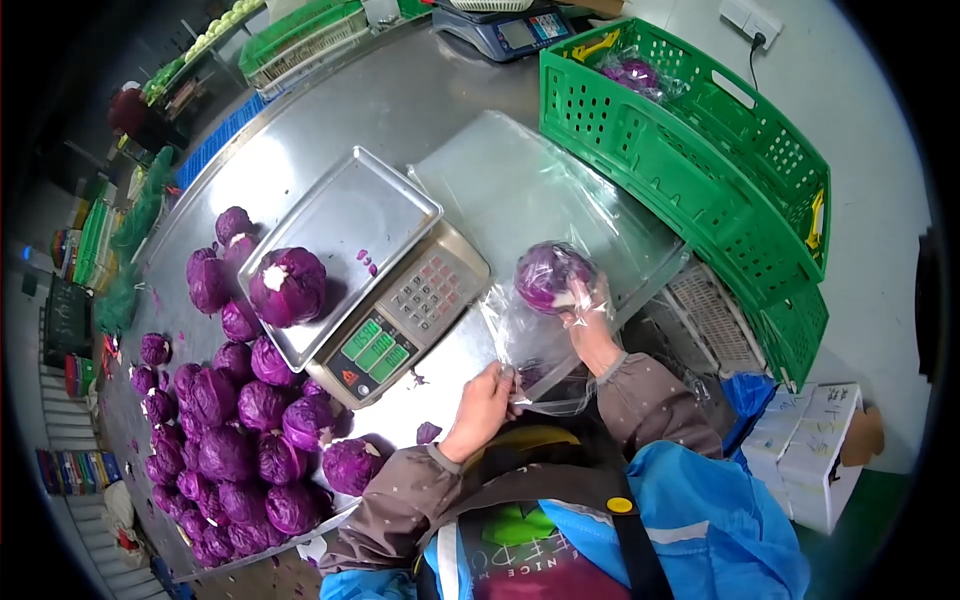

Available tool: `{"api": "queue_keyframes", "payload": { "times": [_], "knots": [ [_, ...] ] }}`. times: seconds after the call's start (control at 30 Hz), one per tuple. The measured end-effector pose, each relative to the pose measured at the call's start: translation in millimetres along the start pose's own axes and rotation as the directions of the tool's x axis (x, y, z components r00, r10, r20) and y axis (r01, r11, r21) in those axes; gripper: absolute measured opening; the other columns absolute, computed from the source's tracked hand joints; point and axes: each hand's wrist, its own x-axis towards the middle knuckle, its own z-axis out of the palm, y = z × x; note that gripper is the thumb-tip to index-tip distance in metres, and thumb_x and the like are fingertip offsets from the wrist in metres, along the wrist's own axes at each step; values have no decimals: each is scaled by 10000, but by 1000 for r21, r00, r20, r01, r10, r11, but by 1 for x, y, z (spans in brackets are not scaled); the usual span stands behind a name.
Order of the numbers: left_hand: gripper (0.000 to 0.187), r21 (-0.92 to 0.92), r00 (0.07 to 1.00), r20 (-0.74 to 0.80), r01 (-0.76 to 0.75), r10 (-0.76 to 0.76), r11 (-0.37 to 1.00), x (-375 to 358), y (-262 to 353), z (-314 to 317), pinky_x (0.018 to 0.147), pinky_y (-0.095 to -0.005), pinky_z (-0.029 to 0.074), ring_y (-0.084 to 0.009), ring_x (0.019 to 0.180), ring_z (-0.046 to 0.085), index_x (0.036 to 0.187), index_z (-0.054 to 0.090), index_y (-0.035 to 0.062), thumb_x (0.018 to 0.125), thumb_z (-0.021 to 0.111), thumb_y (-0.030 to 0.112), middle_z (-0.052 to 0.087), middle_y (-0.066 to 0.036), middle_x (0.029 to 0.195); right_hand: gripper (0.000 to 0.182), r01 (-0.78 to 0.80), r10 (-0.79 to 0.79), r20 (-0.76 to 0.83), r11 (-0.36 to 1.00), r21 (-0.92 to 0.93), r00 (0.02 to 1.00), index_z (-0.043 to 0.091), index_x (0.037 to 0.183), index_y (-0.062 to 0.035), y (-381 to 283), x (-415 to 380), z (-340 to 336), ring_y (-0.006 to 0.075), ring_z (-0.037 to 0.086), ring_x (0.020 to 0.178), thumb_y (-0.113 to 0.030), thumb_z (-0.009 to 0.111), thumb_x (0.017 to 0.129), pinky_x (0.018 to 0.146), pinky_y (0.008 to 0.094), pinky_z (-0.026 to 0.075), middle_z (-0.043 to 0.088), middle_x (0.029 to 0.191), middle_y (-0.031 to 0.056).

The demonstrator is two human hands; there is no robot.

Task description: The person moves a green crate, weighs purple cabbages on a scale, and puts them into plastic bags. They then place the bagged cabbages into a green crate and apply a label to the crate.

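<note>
A purple cabbage (550, 277) sits inside a clear plastic bag, with my right hand (592, 318) wrapped round its lower right side. My left hand (482, 408) pinches the edge of that bag (515, 335) to the lower left of the cabbage. Beneath and beyond them lies a stack of flat clear bags (490, 165) on the metal table. To the left stands a digital scale (400, 310) with lit green displays. One cabbage (288, 287) rests on the lower left part of its steel tray (360, 205), with small purple leaf scraps beside it.
A large heap of purple cabbages (225, 452) covers the table's left side. Green crates (690, 180) stand at the right, the top one holding a bagged cabbage (632, 73). A second scale (505, 35) is at the far edge. White boxes (800, 450) stand at the lower right.
</note>
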Motion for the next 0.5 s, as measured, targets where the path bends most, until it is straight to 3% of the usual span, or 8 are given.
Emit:
{"api": "queue_keyframes", "payload": {
  "times": [0.03, 0.1, 0.13, 0.17, 0.27, 0.33, 0.37, 0.5],
  "knots": [
    [147, -174, 993, 102, 79, -62, 982, -7, -6, 2, 549, -255, 480, -153, 654, 587, 990, 420, -2, 932, 345, 110, 573, -108, 794, 735, 14, -14, -15, 1000, -7, 1000, 181, 1326, -55, 18, 6, -9, 193, 521, 912, -266, 625, 779, 730, 345, 473, 465, 1122, 134],
    [145, -360, 977, 181, 173, -113, 917, -20, -8, 6, 627, -272, 492, -179, 732, 587, 1030, 384, -2, 929, 333, 88, 565, -141, 876, 456, 472, -287, 397, 709, -523, 872, 310, 1281, -84, 9, -7, -26, 171, 505, 1000, -156, 498, 873, 828, 343, 437, 478, 1163, 65],
    [161, -517, 958, 252, 250, -134, 819, -26, -7, 6, 704, -289, 505, -205, 809, 588, 1069, 348, -2, 926, 322, 67, 557, -175, 959, 352, -75, 118, 219, 978, -195, 969, 397, 1211, -22, -5, -14, -23, 197, 490, 1044, -143, 467, 888, 841, 340, 433, 484, 1157, 98],
    [234, -531, 926, 328, 345, -187, 774, -28, -4, 0, 787, -324, 502, -242, 855, 587, 1146, 285, -5, 918, 311, 38, 531, -214, 1033, 343, -50, 98, 199, 971, -232, 975, 443, 1149, 33, -20, -35, -18, 192, 537, 984, -165, 497, 874, 806, 302, 455, 513, 1096, 114],
    [262, -606, 902, 346, 425, -259, 672, -42, -7, 0, 798, -335, 502, -247, 876, 587, 1167, 317, -16, 924, 345, 77, 543, -202, 1025, 341, -119, 365, 313, 795, -594, 877, 494, 1083, 36, -47, -74, -20, 142, 592, 723, -142, 586, 806, 603, 246, 490, 579, 896, 83],
    [273, -623, 888, 382, 453, -258, 637, -49, -14, 2, 801, -335, 501, -254, 897, 586, 1127, 406, -39, 923, 392, 141, 554, -194, 1020, 230, -36, 430, 323, 645, -764, 843, 577, 959, 25, -41, -100, -21, 122, 584, 644, -100, 612, 770, 535, 241, 455, 611, 784, 76],
    [273, -623, 882, 388, 464, -267, 629, -53, -16, 2, 801, -335, 501, -254, 897, 586, 1127, 406, -39, 923, 392, 141, 554, -194, 1020, 178, 261, 241, 522, 653, -711, 818, 604, 902, -16, -30, -111, -22, 121, 572, 625, -99, 628, 747, 549, 262, 444, 617, 787, 86],
    [295, -638, 847, 421, 531, -324, 558, -61, -10, 0, 809, -340, 500, -245, 897, 589, 1050, 479, -67, 938, 354, 176, 561, -177, 1019, 175, 575, 155, 710, 483, -661, 687, 613, 838, -38, -31, -137, -8, 161, 560, 699, -119, 665, 693, 595, 271, 453, 569, 786, 39]
  ]
}}
